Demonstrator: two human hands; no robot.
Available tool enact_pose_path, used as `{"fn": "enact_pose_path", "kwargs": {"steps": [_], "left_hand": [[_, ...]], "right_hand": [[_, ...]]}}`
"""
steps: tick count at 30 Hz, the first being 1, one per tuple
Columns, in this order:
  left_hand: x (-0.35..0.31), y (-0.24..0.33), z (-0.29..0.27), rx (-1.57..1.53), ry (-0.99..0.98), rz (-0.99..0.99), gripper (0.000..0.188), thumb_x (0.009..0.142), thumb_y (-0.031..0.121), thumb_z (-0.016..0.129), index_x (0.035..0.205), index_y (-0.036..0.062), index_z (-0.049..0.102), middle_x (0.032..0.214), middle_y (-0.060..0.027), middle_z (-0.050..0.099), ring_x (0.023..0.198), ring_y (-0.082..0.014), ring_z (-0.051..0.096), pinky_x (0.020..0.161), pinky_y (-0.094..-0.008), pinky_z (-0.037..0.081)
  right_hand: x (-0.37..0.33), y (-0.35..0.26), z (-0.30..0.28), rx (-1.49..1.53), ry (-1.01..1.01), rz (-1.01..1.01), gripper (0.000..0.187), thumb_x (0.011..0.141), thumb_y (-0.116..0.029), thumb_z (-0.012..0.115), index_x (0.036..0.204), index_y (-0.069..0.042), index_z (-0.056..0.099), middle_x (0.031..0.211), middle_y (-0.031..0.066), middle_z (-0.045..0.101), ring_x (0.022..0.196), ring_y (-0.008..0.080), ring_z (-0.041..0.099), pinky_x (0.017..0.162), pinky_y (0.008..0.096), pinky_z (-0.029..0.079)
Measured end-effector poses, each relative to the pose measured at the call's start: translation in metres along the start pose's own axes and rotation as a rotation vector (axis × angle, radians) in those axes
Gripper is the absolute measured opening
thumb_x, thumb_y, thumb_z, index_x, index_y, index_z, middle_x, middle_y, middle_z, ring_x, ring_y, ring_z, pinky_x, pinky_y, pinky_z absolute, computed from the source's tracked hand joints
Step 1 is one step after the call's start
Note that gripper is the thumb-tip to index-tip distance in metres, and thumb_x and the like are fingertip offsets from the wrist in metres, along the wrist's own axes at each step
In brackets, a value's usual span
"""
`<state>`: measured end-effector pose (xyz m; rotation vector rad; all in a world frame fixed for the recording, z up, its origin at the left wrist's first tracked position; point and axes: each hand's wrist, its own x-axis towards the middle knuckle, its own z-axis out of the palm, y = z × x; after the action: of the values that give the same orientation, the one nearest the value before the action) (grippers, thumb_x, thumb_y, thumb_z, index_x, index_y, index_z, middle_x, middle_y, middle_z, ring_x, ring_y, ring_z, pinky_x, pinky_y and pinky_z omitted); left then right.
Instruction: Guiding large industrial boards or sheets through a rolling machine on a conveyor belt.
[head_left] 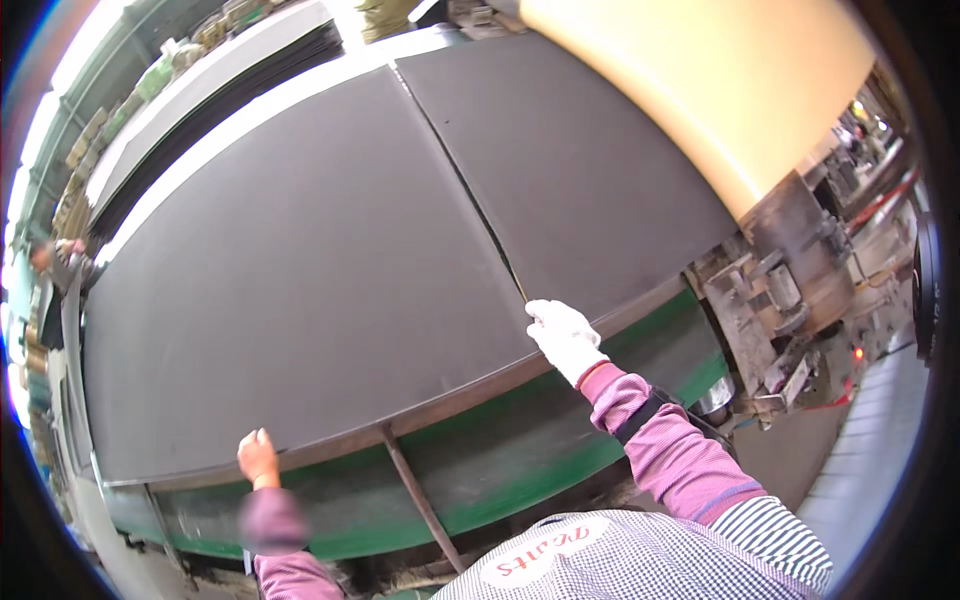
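Two broad dark grey sheets lie side by side, the left sheet (300, 270) larger than the right sheet (560, 150). A narrow gap runs between them from the far edge to the near one. At its near end is my right hand (563, 335), in a white glove, with fingers closed on a thin, yellowish stick-like thing (521, 289) that points into the gap. Most of that piece is hidden by the glove. My bare left hand (258, 457) is curled at the near edge of the left sheet, its fingers closed there; the thumb is hard to make out.
Green panelling (480, 480) and a metal post (420, 495) stand below the sheets' near edge. A large tan roll or curved sheet (700, 80) rises at the far right, above machine parts (790, 270). Another person (55, 280) is at the far left. Stacked sheets (210, 105) lie beyond.
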<state>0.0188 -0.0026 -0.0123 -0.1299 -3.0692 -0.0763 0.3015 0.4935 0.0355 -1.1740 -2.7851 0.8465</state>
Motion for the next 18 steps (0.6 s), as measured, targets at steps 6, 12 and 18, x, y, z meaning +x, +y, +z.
{"fn": "enact_pose_path", "kwargs": {"steps": [6, 12, 18], "left_hand": [[0.003, -0.014, 0.016, -0.305, -0.057, 0.174, 0.019, 0.081, 0.017, 0.06, 0.088, -0.0006, 0.061, 0.087, -0.0126, 0.058, 0.08, -0.0273, 0.056, 0.075, -0.0366, 0.046], [-0.04, 0.059, -0.003, -0.413, -0.197, 0.522, 0.019, 0.08, 0.016, 0.06, 0.09, 0.0003, 0.064, 0.092, -0.0129, 0.059, 0.091, -0.0297, 0.055, 0.083, -0.0386, 0.044], [-0.061, 0.147, -0.035, 0.241, 0.496, 1.296, 0.038, 0.094, 0.034, 0.043, 0.102, 0.0041, 0.065, 0.082, -0.0128, 0.065, 0.065, -0.0283, 0.062, 0.059, -0.0394, 0.051]], "right_hand": [[0.017, 0.062, -0.039, -0.145, 0.128, 0.095, 0.028, 0.08, -0.016, 0.052, 0.107, -0.018, 0.058, 0.103, 0.0091, 0.057, 0.099, 0.0289, 0.056, 0.083, 0.0419, 0.047], [0.033, 0.127, -0.083, -0.227, 0.258, 0.205, 0.025, 0.085, -0.016, 0.045, 0.104, -0.017, 0.061, 0.102, 0.0091, 0.059, 0.1, 0.0272, 0.057, 0.083, 0.0404, 0.047], [0.031, 0.159, -0.107, -0.283, 0.45, 0.191, 0.033, 0.087, -0.017, 0.046, 0.119, -0.017, 0.052, 0.121, 0.0076, 0.047, 0.113, 0.0245, 0.049, 0.089, 0.0344, 0.046]]}}
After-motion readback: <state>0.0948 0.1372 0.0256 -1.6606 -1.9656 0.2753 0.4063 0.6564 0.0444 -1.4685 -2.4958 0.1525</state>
